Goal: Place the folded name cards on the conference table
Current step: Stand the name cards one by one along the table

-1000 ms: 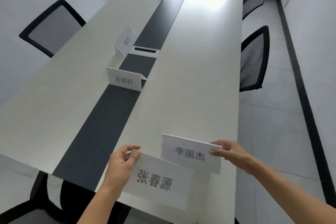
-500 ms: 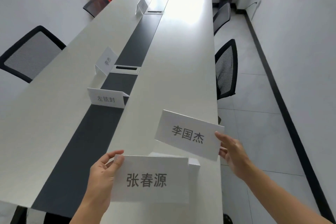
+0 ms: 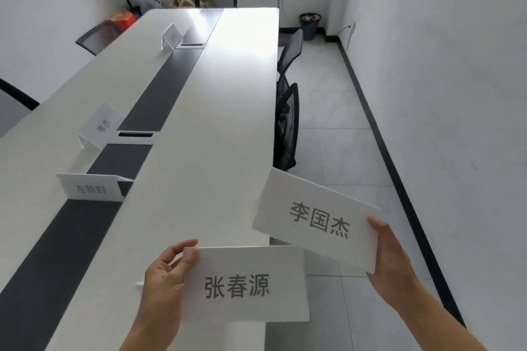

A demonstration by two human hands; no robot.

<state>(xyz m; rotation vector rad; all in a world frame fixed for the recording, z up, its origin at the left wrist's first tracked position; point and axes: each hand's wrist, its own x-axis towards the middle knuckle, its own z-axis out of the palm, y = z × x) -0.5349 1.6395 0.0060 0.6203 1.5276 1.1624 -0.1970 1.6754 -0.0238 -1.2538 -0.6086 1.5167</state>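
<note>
- 3 name cards are already standing on the left half of the conference table [image 3: 216, 128]: the nearest standing card [image 3: 91, 188], the middle standing card [image 3: 101, 125] and the far standing card [image 3: 172, 36], all well ahead of both grips.
- The left hand [image 3: 164, 282] is being held palm-in, thumb over the top-left corner of the left-hand card [image 3: 245, 283], fingers behind it; the card is being pinched by 1 short edge, above the table's near end.
- A risk is being judged here: with only 1 edge pinched, this card could be sagging or springing open at the fold when lowered, and toppling.
- The right-hand card [image 3: 316, 218] is being carried tilted, its far corner over the table's right edge, up and to the right of the left grip.
- The right hand [image 3: 392, 265] is being kept open-palmed under that card's right edge, thumb on its face, gripping lightly; a slip to the floor is being judged possible.
- The chair [image 3: 286, 125] beyond the right grip could be brushed.
</note>
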